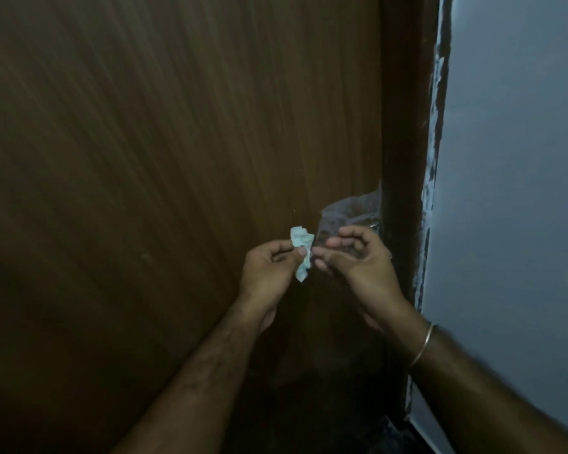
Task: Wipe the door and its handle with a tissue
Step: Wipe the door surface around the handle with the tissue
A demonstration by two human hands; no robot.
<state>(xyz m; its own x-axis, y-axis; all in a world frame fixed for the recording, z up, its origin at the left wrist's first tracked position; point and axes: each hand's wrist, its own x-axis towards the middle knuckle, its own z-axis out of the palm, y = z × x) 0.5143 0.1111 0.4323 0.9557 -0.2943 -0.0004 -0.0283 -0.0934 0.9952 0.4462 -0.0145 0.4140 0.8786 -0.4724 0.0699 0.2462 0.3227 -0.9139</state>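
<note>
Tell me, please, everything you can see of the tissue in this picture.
The tissue is a small, crumpled, white scrap of thin paper, held in front of the brown wooden door. The left hand pinches its middle; one bunched end sticks up, the other hangs down. The right hand is close beside it.

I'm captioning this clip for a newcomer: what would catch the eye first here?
The crumpled white tissue stands out, pinched in the left hand in front of the dark wooden door. Just to its right, the right hand holds a clear plastic wrapper near the door's edge. A thin gold bangle circles the right wrist, beside the pale wall.
</note>
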